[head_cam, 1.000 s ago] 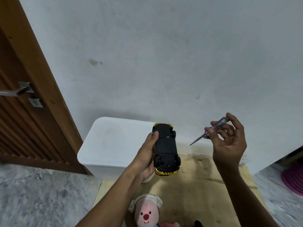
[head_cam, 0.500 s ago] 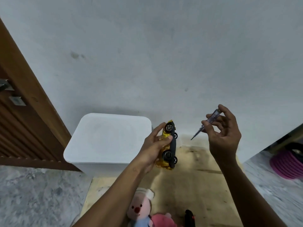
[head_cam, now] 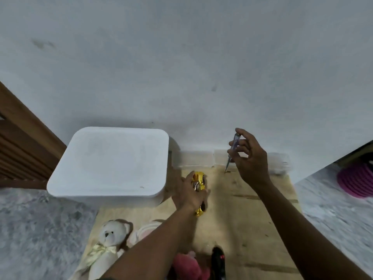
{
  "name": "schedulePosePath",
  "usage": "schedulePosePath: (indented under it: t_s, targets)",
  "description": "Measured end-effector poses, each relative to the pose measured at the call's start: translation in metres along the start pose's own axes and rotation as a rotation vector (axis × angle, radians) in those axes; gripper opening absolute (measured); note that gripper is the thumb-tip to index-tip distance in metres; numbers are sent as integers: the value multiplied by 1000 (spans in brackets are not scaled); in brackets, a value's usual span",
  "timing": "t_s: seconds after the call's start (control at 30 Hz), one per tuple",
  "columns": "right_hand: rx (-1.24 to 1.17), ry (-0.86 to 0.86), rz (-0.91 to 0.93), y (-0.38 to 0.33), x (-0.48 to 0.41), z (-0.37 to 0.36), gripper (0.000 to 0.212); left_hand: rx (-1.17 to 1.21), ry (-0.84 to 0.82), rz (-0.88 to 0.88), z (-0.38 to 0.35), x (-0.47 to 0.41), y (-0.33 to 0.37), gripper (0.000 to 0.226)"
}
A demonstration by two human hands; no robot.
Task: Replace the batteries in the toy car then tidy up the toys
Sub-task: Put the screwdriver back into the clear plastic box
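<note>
toy car (head_cam: 198,183) gripped in the left hand (head_cam: 188,191) beside the white bin (head_cam: 109,164), likely steadied for unscrewing; right hand (head_cam: 249,158) pinches the screwdriver (head_cam: 232,151), tip down.

Dim, soft indoor light, motion blur throughout, wide-angle bending at edges

The left hand (head_cam: 187,194) covers the middle of the blurred yellow car (head_cam: 198,190). The bottom edge cuts off a pink plush (head_cam: 186,266) and a black toy (head_cam: 218,263); clear boxes (head_cam: 193,161) smear against the wall.
</note>
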State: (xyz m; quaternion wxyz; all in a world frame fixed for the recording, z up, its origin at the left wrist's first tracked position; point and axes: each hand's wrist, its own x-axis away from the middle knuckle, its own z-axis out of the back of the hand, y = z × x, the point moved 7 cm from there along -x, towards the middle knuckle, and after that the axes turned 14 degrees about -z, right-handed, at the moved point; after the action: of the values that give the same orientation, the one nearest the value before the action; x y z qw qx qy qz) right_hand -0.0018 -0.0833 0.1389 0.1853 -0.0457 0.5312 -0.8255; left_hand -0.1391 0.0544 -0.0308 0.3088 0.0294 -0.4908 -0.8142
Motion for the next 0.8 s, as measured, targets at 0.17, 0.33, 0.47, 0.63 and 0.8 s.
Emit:
schedulePosePath:
  t_s: [0.17, 0.33, 0.47, 0.63, 0.8]
  targets:
    - [50, -123, -57, 44, -14, -19, 54, -349, -57, 74, -16, 6, -20, 86]
    - [78, -219, -89, 77, -25, -40, 53, -467, -88, 54, -30, 4, -31, 88]
    - [152, -292, -96, 96, -36, -57, 65, -502, -99, 49, -33, 3, -28, 90]
    - [183, -355, -236, 120, -54, -83, 44, -490, -21, -60, -15, -21, 10, 76]
    - [636, -490, -204, 124, -68, -119, 41, -686, -26, -196, 7, -80, 37, 65]
